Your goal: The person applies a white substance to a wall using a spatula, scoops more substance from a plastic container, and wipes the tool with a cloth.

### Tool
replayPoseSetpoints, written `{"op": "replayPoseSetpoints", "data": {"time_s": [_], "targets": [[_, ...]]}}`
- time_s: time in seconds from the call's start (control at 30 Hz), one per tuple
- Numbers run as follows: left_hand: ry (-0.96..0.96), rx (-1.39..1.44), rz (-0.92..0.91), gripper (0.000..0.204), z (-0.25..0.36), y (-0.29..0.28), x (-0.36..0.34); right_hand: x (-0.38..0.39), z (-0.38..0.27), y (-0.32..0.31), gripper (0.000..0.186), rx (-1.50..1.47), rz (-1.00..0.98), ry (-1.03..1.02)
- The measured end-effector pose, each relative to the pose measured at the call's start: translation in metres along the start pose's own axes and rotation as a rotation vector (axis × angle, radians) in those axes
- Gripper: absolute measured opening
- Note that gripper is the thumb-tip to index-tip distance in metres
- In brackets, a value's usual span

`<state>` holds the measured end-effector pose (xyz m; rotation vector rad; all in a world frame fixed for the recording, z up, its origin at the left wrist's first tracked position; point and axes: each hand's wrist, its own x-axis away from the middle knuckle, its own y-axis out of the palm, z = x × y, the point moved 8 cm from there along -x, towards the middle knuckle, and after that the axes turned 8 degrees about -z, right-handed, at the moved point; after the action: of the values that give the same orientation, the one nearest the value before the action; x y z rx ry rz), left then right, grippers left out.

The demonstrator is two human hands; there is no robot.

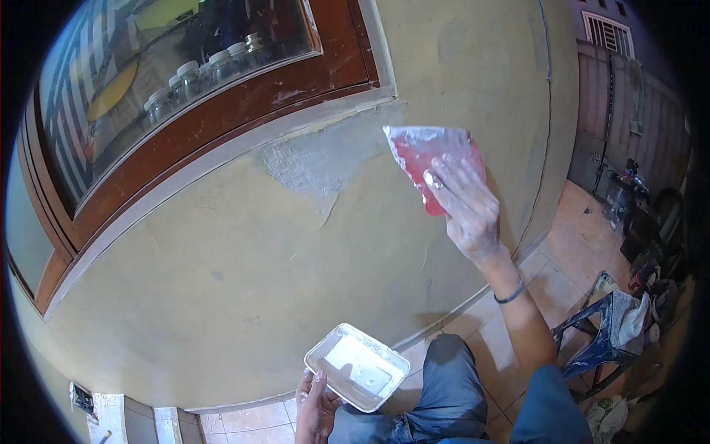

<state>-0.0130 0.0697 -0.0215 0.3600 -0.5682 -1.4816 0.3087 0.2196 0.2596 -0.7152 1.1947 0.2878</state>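
Observation:
My right hand (470,203), smeared with white paste, grips a flat red plastic scraper (436,152) whose far edge is coated with white filler. It is held up in front of the wall, right of a rough grey-white patch (307,166) below the window corner. Low in front of me, my left hand (316,411) holds a shallow white rectangular tub (359,366) by its left side, thumb at the rim. White paste smears the tub's inside. Some of the left fingers are hidden beneath it.
A brown wooden window frame (222,133) crosses the upper left, with several jars (188,78) behind its glass. The beige wall (222,296) fills the middle. At right, a dark blue stool (603,333) carries clutter on the tiled floor (543,288). A thin cable (549,111) runs down the wall.

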Motion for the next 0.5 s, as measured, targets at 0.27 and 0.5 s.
{"op": "replayPoseSetpoints", "data": {"time_s": [0.27,0.5], "targets": [[0.012,-0.001,0.035,0.047,-0.001,-0.001,0.002,-0.02,0.039,0.02,0.053,0.04,0.116,-0.087],[-0.017,-0.027,0.085,0.051,-0.005,0.001,0.0,-0.011,0.05,0.052,0.053,0.076,-0.024,-0.18]]}}
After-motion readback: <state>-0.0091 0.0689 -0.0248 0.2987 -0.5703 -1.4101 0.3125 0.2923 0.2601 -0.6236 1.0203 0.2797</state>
